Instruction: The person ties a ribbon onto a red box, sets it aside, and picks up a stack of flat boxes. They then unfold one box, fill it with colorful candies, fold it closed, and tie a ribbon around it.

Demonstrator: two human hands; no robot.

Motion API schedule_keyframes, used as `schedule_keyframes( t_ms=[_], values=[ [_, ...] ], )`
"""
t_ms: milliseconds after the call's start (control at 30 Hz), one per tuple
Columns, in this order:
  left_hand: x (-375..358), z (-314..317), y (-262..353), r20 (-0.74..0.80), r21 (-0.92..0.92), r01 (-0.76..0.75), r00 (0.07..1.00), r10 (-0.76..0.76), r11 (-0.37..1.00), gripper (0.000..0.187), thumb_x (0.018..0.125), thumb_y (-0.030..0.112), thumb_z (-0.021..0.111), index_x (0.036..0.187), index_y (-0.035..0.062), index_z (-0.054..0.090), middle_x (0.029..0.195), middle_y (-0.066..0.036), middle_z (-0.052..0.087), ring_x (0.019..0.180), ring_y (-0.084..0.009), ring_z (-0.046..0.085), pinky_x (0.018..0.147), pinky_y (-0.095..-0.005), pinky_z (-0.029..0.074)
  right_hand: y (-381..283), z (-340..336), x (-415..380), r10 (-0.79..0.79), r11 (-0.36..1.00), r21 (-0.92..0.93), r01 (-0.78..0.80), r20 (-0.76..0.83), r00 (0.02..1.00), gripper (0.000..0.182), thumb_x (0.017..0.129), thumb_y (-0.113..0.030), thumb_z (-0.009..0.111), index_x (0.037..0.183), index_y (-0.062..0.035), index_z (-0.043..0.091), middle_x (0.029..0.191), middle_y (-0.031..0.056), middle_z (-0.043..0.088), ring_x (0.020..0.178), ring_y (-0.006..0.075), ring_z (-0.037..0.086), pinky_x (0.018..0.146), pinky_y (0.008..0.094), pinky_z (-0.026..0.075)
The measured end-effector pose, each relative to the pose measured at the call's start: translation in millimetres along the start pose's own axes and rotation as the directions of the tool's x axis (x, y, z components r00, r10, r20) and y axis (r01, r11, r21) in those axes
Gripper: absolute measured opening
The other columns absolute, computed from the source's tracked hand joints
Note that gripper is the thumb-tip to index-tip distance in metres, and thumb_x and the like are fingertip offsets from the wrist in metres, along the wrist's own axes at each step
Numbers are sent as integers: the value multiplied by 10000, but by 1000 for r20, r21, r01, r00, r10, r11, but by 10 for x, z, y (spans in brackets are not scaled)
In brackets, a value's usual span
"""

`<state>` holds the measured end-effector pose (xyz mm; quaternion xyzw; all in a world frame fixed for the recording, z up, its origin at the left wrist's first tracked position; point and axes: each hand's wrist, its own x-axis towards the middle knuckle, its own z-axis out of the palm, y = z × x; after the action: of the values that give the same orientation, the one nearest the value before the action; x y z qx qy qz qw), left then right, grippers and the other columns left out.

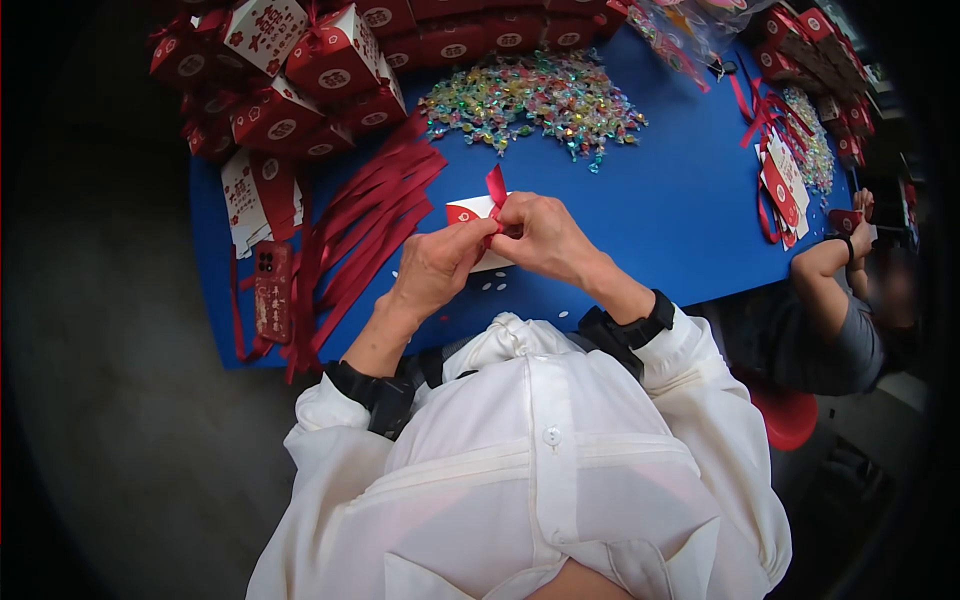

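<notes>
Both my hands meet over a small red-and-white gift box [467, 210] near the front edge of the blue table. A dark red ribbon [496, 184] runs around the box top, one end sticking up above my fingers. My left hand [450, 258] pinches the ribbon from the left side. From the right, my right hand [545, 235] grips it too, its fingertips almost touching the left ones. The crossing of the ribbon is mostly covered by my fingers, and much of the box is hidden beneath my hands.
Long red ribbons [375, 215] lie left, beside flat box blanks [250, 205] and a phone [272, 290]. Wrapped candies [540, 100] are heaped behind my hands. Finished boxes [335, 65] are stacked at the back left. Another person [835, 300] works at the right of the blue table [670, 215].
</notes>
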<state>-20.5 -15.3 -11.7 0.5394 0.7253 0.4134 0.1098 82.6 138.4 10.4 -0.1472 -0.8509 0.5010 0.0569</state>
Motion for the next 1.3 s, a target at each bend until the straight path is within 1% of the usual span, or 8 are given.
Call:
schedule_keyframes(
  t_ms=[100, 167, 267, 533, 600, 700, 1133, 1300],
  values=[
    [15, -25, 10, 10, 12, -17, 1000, 17, 1000, 293, 772, 47, 637, 1048, 143, 615, 802, -97, 661, 686, -279, 647, 540, -358, 495, -24, 15, 2, -16, 999, -46, 15, -21, 1000, 213, 674, -159, 640, 740, 43, 633, 734, 185, 606, 690, 337, 596, 632, 419, 470],
    [34, -50, 31, 46, 24, -44, 998, 43, 999, 259, 815, -22, 553, 1045, 80, 613, 793, -131, 648, 661, -289, 649, 562, -349, 503, -20, 34, 6, -27, 998, -64, 26, -19, 999, 213, 669, -162, 635, 728, 42, 632, 729, 189, 606, 685, 342, 592, 632, 421, 470],
    [38, -15, 21, 11, 45, -95, 995, 94, 995, 279, 770, 36, 611, 1035, 123, 601, 776, -91, 645, 664, -286, 635, 532, -370, 489, -21, 64, 3, -46, 994, -99, 43, -31, 998, 208, 665, -165, 624, 706, 39, 629, 719, 194, 605, 684, 352, 586, 640, 429, 468],
    [28, 5, 0, 3, 77, -113, 994, 113, 991, 241, 778, 49, 605, 1012, 104, 597, 751, -98, 633, 623, -288, 625, 511, -374, 486, -6, 102, -15, -71, 988, -139, 65, -39, 997, 172, 676, -105, 589, 756, 46, 607, 712, 168, 581, 695, 322, 565, 623, 412, 453],
    [29, 7, 0, -2, 77, -115, 993, 116, 990, 232, 782, 53, 605, 1009, 101, 595, 746, -100, 632, 615, -289, 624, 508, -375, 485, -14, 110, -23, -31, 986, -162, 26, -28, 999, 189, 681, -164, 598, 724, 13, 649, 764, 200, 612, 757, 369, 574, 712, 444, 448],
    [33, -1, 5, 7, 72, -110, 994, 110, 991, 210, 787, 59, 605, 993, 94, 587, 735, -109, 630, 616, -293, 625, 509, -381, 484, -36, 116, -39, -27, 981, -195, 22, -23, 999, 195, 693, -169, 588, 741, 9, 654, 795, 203, 612, 782, 373, 568, 734, 451, 437],
    [7, 18, -35, 5, 24, -70, 998, 70, 997, 145, 815, 44, 594, 954, 69, 559, 725, -132, 629, 631, -318, 630, 520, -394, 487, -46, 146, -84, -94, 957, -280, 81, -35, 995, 174, 712, -140, 563, 767, 1, 648, 847, 193, 612, 807, 358, 561, 747, 451, 426],
    [7, 51, -38, -31, -4, -43, 999, 43, 999, 123, 839, 43, 590, 954, 57, 550, 750, -147, 636, 667, -327, 639, 541, -395, 495, -45, 127, -94, -129, 963, -247, 107, -71, 989, 157, 725, -134, 567, 755, 1, 640, 782, 179, 618, 770, 342, 587, 712, 439, 441]
  ],
)
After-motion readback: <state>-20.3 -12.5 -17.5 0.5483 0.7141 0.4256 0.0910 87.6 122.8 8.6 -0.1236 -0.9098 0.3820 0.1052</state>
